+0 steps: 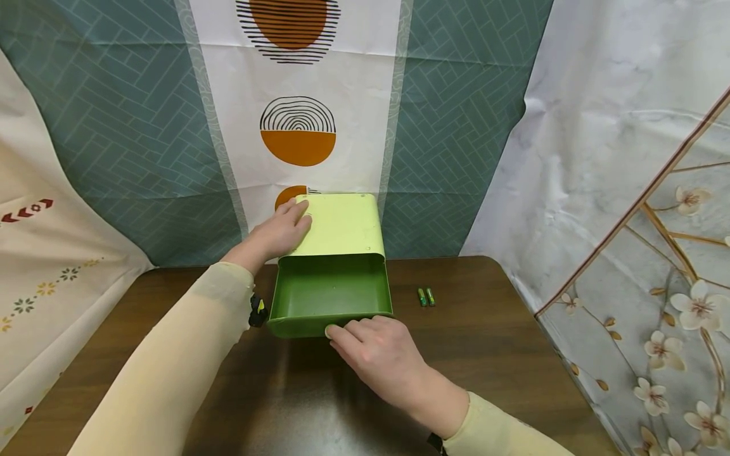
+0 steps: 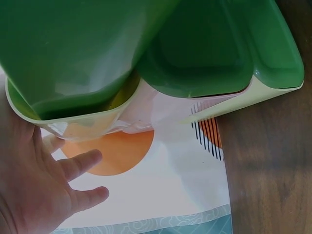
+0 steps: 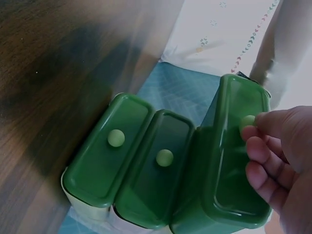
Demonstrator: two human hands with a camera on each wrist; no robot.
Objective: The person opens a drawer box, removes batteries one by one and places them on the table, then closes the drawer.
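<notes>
A small cabinet with a pale yellow-green top [image 1: 342,221] stands at the back of the table. Its green top drawer [image 1: 327,288] is pulled well out, and no contents show inside. My left hand [image 1: 282,231] rests on the cabinet's upper left edge, fingers extended. In the left wrist view, several fingers [image 2: 85,163] spread beside the casing. At the drawer front, my right hand [image 1: 373,351] pinches the round light-green knob [image 3: 246,123] between thumb and fingers. The middle drawer [image 3: 161,187] and bottom drawer [image 3: 102,165] are pushed in, each with a matching knob.
Two small green batteries [image 1: 426,297] lie side by side on the brown wooden table [image 1: 473,361], right of the cabinet. A patterned cloth [image 1: 456,145] hangs right behind the cabinet. Pale floral cloth [image 1: 627,253] borders the table's right side.
</notes>
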